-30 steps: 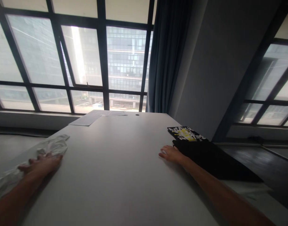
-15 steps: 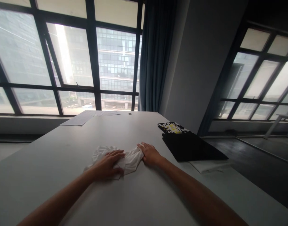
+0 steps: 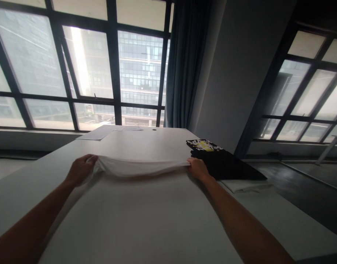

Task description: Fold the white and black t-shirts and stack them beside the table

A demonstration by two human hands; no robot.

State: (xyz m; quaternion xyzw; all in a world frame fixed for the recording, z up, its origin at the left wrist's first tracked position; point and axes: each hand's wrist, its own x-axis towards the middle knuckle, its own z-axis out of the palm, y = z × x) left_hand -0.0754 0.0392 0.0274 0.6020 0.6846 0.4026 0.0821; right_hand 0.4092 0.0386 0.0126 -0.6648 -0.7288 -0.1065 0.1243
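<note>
A thin white cloth (image 3: 140, 167) is stretched sideways between my two hands, just over the white table (image 3: 146, 216). My left hand (image 3: 81, 168) is closed on its left end, where the fabric bunches into folds. At the other end, my right hand (image 3: 198, 168) pinches the cloth's right edge, close beside a dark stack. The middle of the cloth sags slightly and casts a shadow below. Whether it is a garment or a plain piece of fabric, I cannot tell.
Right of my right hand lies folded black fabric (image 3: 237, 167) with a white and yellow print (image 3: 205, 145) at its far end. Folded white fabric (image 3: 242, 185) shows beneath it. Paper sheets (image 3: 95, 134) rest at the far left. A blue curtain (image 3: 180, 73) hangs beyond the table.
The cloth was crumpled on the table under both hands. My hands have moved apart, left and right, gripping its ends, and it is now pulled out wide.
</note>
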